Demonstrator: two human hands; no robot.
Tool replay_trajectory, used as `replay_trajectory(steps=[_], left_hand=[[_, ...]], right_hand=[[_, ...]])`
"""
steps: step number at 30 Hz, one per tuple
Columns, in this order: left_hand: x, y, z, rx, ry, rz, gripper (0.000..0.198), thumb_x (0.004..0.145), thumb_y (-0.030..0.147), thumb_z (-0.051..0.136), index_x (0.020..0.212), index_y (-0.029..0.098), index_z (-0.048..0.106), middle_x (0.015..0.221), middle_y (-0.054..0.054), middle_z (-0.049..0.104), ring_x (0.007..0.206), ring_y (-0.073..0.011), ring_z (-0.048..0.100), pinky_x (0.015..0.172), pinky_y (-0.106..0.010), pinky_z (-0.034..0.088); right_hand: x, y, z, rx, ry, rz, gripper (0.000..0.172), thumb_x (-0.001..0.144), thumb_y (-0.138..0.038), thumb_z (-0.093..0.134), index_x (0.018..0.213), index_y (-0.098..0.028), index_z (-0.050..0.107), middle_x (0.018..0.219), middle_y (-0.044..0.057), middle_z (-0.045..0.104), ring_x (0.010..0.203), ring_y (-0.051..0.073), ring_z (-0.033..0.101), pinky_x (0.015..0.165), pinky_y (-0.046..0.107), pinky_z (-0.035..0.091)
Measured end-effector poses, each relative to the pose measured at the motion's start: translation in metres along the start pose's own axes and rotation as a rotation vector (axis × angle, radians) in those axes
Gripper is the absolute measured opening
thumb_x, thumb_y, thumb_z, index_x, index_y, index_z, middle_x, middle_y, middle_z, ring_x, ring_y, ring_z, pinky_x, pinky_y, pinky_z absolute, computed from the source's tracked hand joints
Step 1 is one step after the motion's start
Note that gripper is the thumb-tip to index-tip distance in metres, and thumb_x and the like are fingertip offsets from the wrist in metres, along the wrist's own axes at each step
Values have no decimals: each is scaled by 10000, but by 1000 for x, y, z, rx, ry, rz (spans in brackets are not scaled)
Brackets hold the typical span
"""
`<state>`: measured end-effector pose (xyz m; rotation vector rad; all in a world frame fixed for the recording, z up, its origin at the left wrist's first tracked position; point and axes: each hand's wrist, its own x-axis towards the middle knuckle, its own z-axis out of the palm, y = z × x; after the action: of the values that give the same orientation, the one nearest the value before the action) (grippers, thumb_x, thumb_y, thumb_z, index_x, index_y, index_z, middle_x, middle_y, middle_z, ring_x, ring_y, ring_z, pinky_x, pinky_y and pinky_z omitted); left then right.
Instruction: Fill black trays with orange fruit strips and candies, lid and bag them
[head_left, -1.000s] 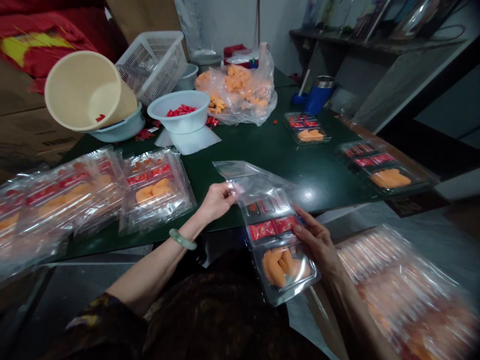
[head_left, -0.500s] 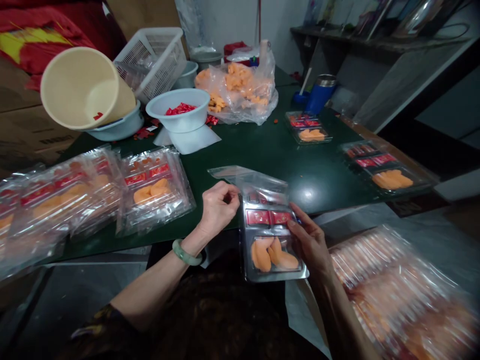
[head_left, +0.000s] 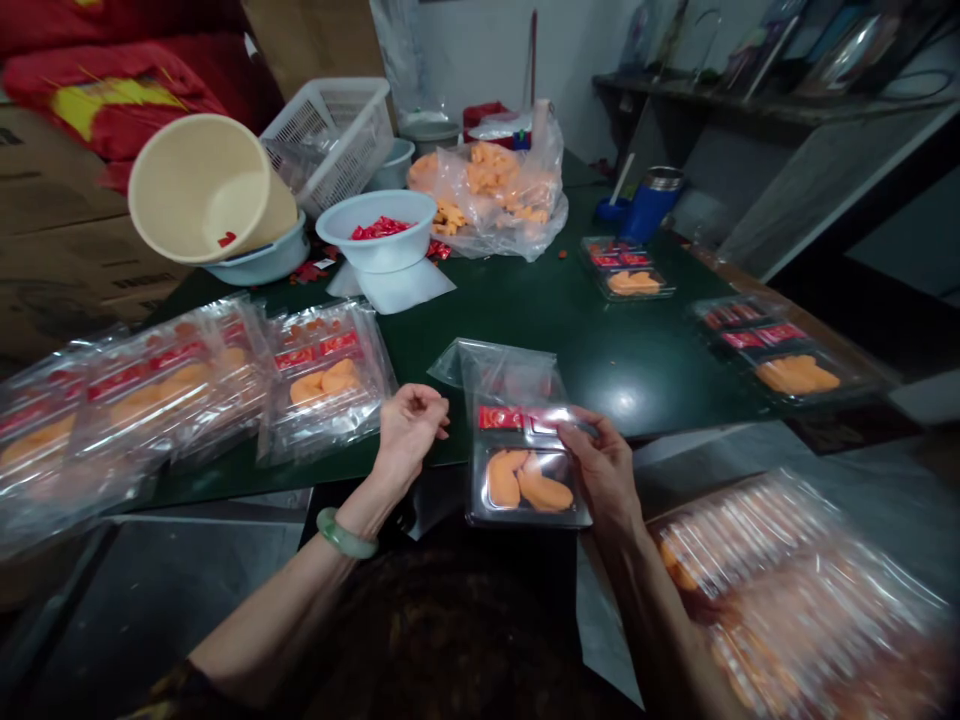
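My right hand [head_left: 600, 455] grips the right edge of a clear tray pack [head_left: 525, 480], which holds orange pieces below and red packets above. A clear plastic bag [head_left: 487, 365] covers its upper part, with a loose flap at the top left. My left hand [head_left: 411, 425], a green bangle on its wrist, is curled to the left of the pack, apart from it; its fingertips are pressed together, and what they hold, if anything, is too small to name.
Bagged packs [head_left: 330, 375] overlap on the table's left. A bowl of red packets [head_left: 377, 232] and a bag of orange pieces [head_left: 499, 190] stand behind. Two trays [head_left: 630, 270] and a blue cup [head_left: 652, 205] are at right. Stacked packs [head_left: 795, 590] lie lower right.
My left hand has moved left, away from the bag's edge. The pack in my right hand has shifted slightly up and left. The whole view has shifted a little.
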<state>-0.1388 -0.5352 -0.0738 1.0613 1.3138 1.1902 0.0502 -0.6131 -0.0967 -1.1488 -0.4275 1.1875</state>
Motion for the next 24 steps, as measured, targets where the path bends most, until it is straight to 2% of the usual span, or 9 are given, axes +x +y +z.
replay_trajectory(steps=[2, 8, 11, 14, 15, 17, 20, 22, 24], left_hand=[[1, 5, 9, -74, 38, -99, 197, 662, 156, 671, 799, 120, 535, 569, 30, 564, 472, -105, 555, 396, -189, 458], [0, 26, 37, -360, -247, -573, 76, 787, 113, 547, 727, 77, 576, 576, -42, 600, 470, -140, 578, 498, -312, 546], [-2, 25, 36, -336, -282, -611, 134, 774, 40, 533, 646, 74, 551, 530, -49, 581, 434, -123, 561, 481, -276, 534], [-4, 17, 28, -300, -304, -582, 134, 745, 10, 558, 625, 70, 552, 526, -58, 584, 426, -136, 570, 431, -254, 512], [-4, 14, 25, -291, -322, -580, 111, 739, 23, 577, 640, 69, 561, 540, -63, 594, 430, -149, 578, 411, -258, 507], [-3, 10, 21, -300, -396, -587, 35, 733, 61, 615, 707, 64, 592, 605, -84, 631, 464, -184, 612, 389, -270, 505], [2, 9, 17, -381, -523, -594, 113, 764, 100, 606, 862, 48, 627, 749, -136, 683, 577, -233, 674, 439, -265, 530], [8, 12, 15, -422, -526, -603, 140, 800, 93, 554, 905, 32, 623, 774, -155, 691, 609, -236, 687, 483, -253, 542], [14, 14, 14, -410, -465, -621, 132, 814, 78, 518, 886, 24, 615, 736, -153, 688, 596, -233, 687, 479, -240, 537]], right_hand=[[0, 0, 3, 23, -10, -16, 427, 624, -361, 786, 930, -196, 538, 648, -35, 672, 411, 95, 558, 386, 191, 443], [-5, 4, 14, -115, -12, -56, 403, 672, -445, 727, 883, -220, 468, 542, -70, 576, 370, 99, 478, 362, 207, 389], [-8, -1, 10, -574, 81, -265, 417, 701, -497, 674, 939, -206, 493, 612, -17, 578, 521, 163, 539, 475, 282, 440], [-3, -15, 8, -1139, 129, -654, 622, 643, -447, 726, 1154, -161, 518, 1076, 170, 599, 985, 328, 545, 758, 461, 455], [3, -21, 11, -1250, 71, -753, 619, 655, -404, 722, 1190, -167, 522, 1165, 181, 564, 1071, 350, 500, 816, 489, 427], [23, -34, 22, -1328, -172, -795, 378, 725, -300, 657, 1085, -197, 607, 1081, 130, 623, 1022, 309, 538, 822, 453, 422], [64, -54, 48, -1179, -499, -591, 26, 739, -199, 613, 737, -184, 635, 729, 28, 650, 713, 181, 588, 684, 319, 444], [89, -65, 62, -1078, -668, -442, 80, 699, -214, 655, 665, -164, 602, 670, 7, 618, 645, 144, 560, 635, 280, 439], [102, -71, 70, -1016, -862, -336, 175, 653, -263, 708, 755, -151, 622, 729, 7, 618, 692, 140, 564, 664, 275, 451]])
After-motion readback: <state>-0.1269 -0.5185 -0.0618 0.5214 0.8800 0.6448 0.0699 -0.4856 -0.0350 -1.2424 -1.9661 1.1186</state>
